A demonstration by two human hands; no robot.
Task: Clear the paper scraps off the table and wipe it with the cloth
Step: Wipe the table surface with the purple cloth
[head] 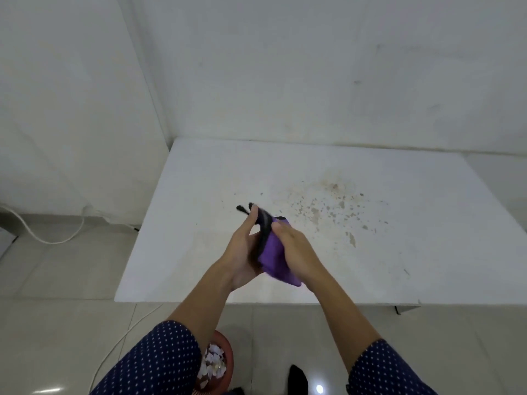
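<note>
A purple cloth with a black edge is bunched between both hands, above the near middle of the white table. My left hand holds it from the left, fingers up along the black edge. My right hand grips it from the right, fingers curled over the purple part. Brownish stains and specks mark the tabletop right of my hands. White paper scraps lie in a red bin on the floor under my left forearm.
The table stands against white walls at the back, its left end beside a wall corner. A white cable runs along the tiled floor at left, another near my left sleeve. A dark object sits on the floor near my feet.
</note>
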